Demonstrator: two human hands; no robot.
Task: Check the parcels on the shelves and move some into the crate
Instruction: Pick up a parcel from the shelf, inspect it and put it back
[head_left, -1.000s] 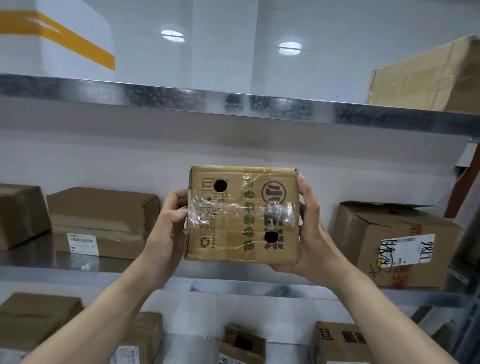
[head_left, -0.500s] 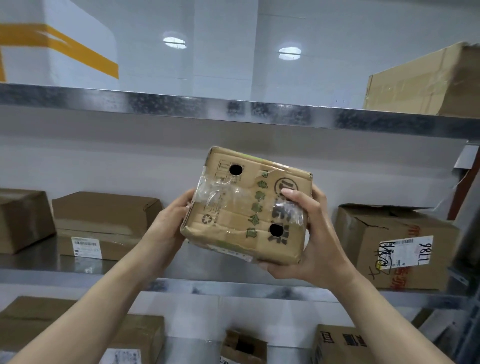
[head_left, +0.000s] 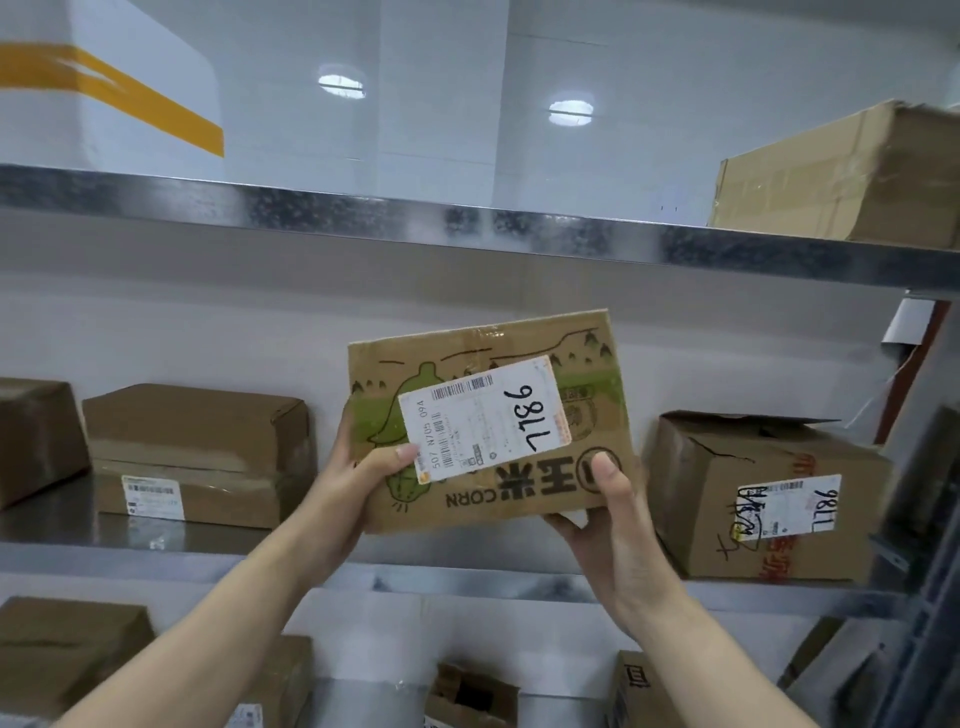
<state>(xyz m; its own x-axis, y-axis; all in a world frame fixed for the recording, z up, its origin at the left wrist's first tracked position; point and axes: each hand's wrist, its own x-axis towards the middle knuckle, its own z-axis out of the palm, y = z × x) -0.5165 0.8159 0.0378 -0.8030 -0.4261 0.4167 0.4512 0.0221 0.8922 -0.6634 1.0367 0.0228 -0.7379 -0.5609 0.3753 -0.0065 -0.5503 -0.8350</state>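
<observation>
I hold a brown corn-printed cardboard parcel (head_left: 524, 499) up in front of the middle shelf (head_left: 208, 564), tilted and upside down. Its white shipping label (head_left: 483, 418), with a handwritten number, faces me. My left hand (head_left: 358, 478) grips the parcel's left lower edge, thumb on the label corner. My right hand (head_left: 608, 514) supports the lower right corner, thumb on the front face. No crate is in view.
On the middle shelf, two brown boxes (head_left: 197, 452) sit left and a labelled, torn box (head_left: 763, 493) sits right. A large box (head_left: 847, 171) rests on the top shelf (head_left: 467, 223) at right. Several boxes (head_left: 62, 654) lie on the lower shelf.
I have rotated the parcel in both hands: the taped side with round holes faced me before, now the labelled face does. The parcel sits slightly lower and to the right.
</observation>
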